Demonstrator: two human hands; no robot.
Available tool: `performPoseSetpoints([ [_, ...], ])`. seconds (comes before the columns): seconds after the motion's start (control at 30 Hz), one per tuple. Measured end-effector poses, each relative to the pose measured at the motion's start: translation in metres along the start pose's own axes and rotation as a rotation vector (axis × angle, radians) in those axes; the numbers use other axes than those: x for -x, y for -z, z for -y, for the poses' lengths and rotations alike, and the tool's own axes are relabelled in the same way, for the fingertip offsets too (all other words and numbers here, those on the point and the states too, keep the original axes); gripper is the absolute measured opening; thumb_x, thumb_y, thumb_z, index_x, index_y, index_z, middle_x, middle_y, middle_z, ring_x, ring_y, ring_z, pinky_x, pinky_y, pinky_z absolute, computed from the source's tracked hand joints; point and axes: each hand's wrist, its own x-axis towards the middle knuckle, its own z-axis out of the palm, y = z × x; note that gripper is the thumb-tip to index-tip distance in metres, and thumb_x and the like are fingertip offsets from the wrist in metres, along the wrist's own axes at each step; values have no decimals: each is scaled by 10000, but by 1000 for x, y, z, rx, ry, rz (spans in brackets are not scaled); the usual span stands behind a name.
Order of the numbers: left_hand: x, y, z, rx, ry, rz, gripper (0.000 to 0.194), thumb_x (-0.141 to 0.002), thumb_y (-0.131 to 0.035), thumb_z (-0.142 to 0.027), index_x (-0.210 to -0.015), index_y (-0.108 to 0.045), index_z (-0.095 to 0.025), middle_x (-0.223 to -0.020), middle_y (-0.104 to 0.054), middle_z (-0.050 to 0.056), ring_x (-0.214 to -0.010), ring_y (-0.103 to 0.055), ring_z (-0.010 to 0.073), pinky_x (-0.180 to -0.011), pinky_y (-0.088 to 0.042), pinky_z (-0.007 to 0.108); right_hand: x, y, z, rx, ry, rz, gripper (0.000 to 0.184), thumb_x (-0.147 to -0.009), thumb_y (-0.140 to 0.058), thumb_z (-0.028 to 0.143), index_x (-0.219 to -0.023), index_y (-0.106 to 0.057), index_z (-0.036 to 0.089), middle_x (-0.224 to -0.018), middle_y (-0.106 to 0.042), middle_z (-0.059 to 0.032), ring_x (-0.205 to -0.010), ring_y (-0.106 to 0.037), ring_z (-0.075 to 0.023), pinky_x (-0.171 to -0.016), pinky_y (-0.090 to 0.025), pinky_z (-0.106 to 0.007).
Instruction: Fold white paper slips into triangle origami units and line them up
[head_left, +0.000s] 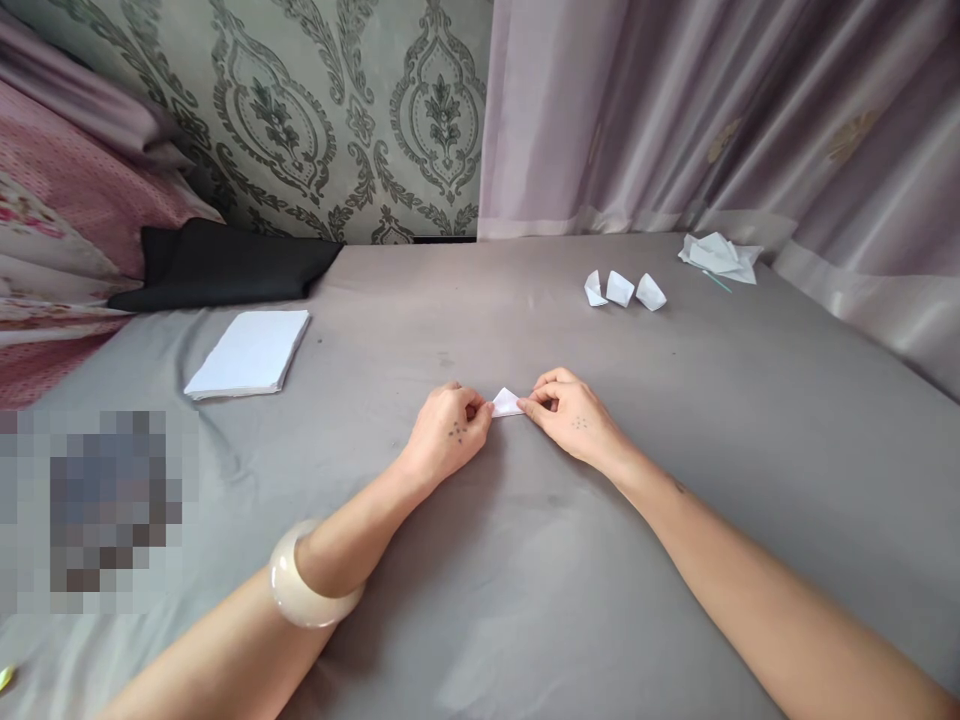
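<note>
A small folded piece of white paper [507, 403] lies on the grey sheet [525, 560] between my two hands. My left hand [448, 431] pinches its left end with curled fingers. My right hand [571, 414] pinches its right end, fingers also closed. A pale bangle [304, 585] sits on my left wrist. Both hands rest on the sheet near the middle of the view.
A stack of white paper sheets [250, 352] lies at the left. Three small folded paper pieces [624, 290] sit at the back right, with a heap of paper scraps [720, 256] beyond. A black cloth [225, 265], pink bedding [67, 220] and curtains [712, 110] border the surface.
</note>
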Motion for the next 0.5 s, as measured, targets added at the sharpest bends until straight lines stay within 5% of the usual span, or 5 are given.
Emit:
performPoseSetpoints([
  [0.5,-3,-7,5,-20,25,-3,197,-818,-537,-327,-674,-566,-196,-796,-594,42,-836,-559,198,-742,-444,307,0,-3,-2,-3,-19,-8,239,-796,-590,382,-640,-652,212,-990,-601,-11,-662,-547,-110,-635,-427,-289],
])
